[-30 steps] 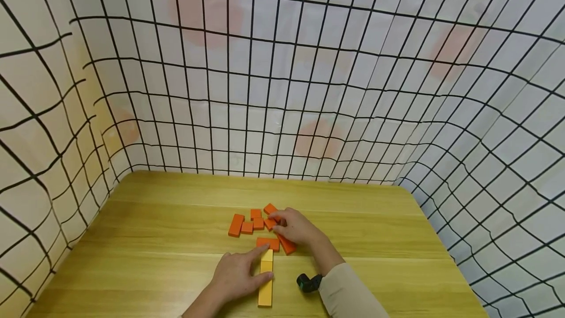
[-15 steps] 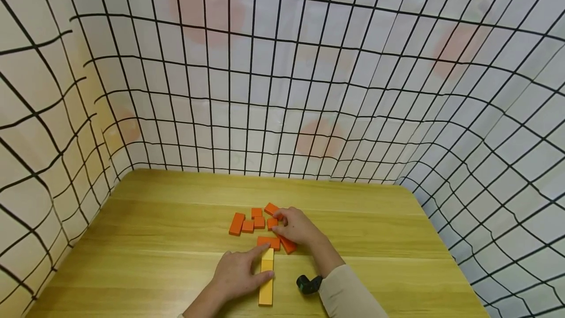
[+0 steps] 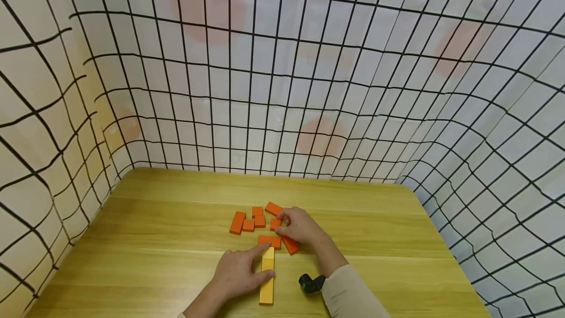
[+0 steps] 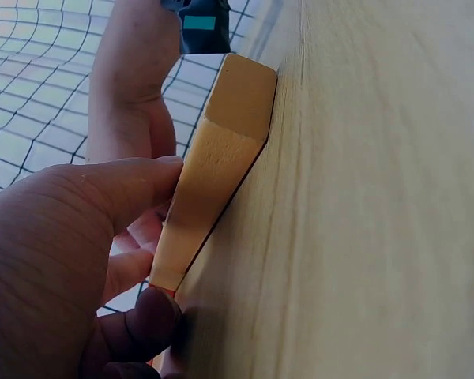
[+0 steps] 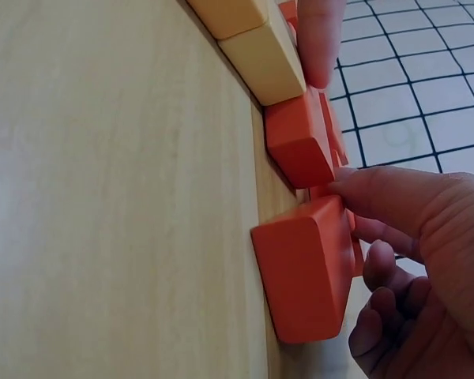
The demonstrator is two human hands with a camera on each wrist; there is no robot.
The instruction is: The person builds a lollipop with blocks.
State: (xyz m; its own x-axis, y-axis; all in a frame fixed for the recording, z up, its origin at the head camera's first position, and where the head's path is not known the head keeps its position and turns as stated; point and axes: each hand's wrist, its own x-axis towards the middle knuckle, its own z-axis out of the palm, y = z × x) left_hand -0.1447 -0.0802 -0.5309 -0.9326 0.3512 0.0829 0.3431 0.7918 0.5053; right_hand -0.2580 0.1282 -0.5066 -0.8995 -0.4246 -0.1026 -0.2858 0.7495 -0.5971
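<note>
In the head view, my right hand [image 3: 301, 226] pinches a small orange block [image 3: 275, 224] between thumb and index finger; the right wrist view hides most of that block behind other orange blocks. My left hand [image 3: 238, 270] lies along a column of two yellow blocks, a short one [image 3: 268, 253] on the far end of a long one [image 3: 266, 289]. Its index fingertip touches the crosswise orange block [image 3: 275, 242] at the column's head, and its thumb rests on the long yellow block. Under the right hand lies a slanted long orange block [image 3: 290, 245].
Several orange blocks lie beyond the crosswise one: a long one [image 3: 237, 223] at the left, small squares [image 3: 248, 225] beside it, and a tilted one [image 3: 273, 208] near the right fingertips. Black wire mesh [image 3: 247, 112] borders the wooden table [image 3: 154, 239] at the back and sides.
The small orange block in my right fingers has shifted slightly right, away from the small squares, and turned straighter. My left hand has stayed in place.
</note>
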